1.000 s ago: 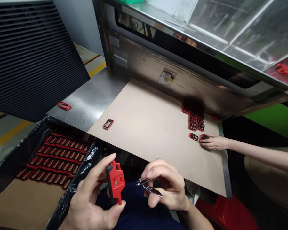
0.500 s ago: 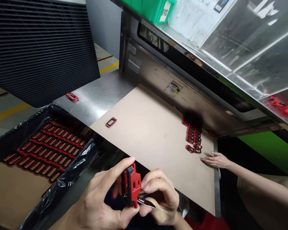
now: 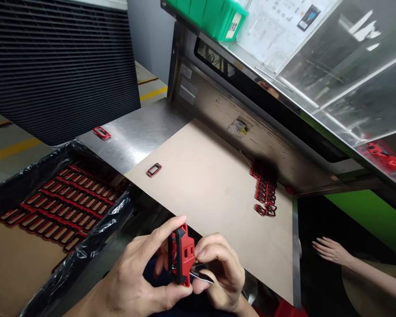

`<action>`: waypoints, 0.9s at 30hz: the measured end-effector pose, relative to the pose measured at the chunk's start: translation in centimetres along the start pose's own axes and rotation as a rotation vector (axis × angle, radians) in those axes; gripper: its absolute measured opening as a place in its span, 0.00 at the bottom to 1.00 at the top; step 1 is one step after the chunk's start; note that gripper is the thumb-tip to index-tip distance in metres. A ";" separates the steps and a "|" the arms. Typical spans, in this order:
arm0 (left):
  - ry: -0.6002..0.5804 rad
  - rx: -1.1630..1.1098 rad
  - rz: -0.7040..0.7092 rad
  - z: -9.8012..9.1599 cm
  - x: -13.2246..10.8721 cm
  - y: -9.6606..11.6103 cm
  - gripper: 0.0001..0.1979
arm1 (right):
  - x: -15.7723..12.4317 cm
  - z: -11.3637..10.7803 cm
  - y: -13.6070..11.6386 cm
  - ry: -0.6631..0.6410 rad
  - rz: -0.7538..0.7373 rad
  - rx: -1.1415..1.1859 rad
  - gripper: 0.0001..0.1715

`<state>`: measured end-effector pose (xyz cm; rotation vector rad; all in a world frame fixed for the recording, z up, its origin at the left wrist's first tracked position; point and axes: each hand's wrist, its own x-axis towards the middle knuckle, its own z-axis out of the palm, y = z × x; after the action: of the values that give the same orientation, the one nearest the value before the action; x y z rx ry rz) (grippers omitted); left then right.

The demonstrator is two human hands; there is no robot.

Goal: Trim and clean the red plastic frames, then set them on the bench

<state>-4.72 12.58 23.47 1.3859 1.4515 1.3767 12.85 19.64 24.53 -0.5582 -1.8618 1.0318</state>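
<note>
Cardboard (image 3: 198, 189) overlaps steel worktop (image 3: 135, 136) — red plastic frames (image 3: 263, 189) clustered at right.

Left hand (image 3: 135, 273) and right hand (image 3: 222, 275) low, just apart, fingers curled inward, both gripping, thumbs near each other.

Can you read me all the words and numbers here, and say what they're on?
White label on green bin: too blurred.
Paper sheet: print too small.
Stickers on metal panel: too blurred.
Metal tool in right hand: marks too small.
Red piece in left hand: no writing shows.
</note>
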 end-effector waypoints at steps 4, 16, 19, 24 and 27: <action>0.033 -0.048 -0.058 0.1 0.0 0.3 0.34 | 0.2 0.0 0.0 -0.017 -0.016 -0.020 0.15; -0.059 -0.014 -0.067 -0.6 0.2 -0.3 0.37 | 0.6 -0.1 0.1 -0.059 -0.037 -0.062 0.13; -0.031 -0.038 -0.085 -0.4 0.0 -0.1 0.37 | 0.6 0.1 0.0 -0.045 -0.033 -0.062 0.12; -0.007 -0.095 -0.137 0.0 -0.3 -0.2 0.36 | 0.8 0.3 -0.2 -0.025 -0.018 -0.060 0.12; -0.009 -0.110 -0.150 0.1 -0.3 -0.1 0.36 | 0.7 0.5 -0.1 -0.018 0.009 -0.019 0.11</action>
<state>-4.61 12.31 23.27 1.1876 1.4222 1.3322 12.11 19.91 24.85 -0.5704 -1.8882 1.0295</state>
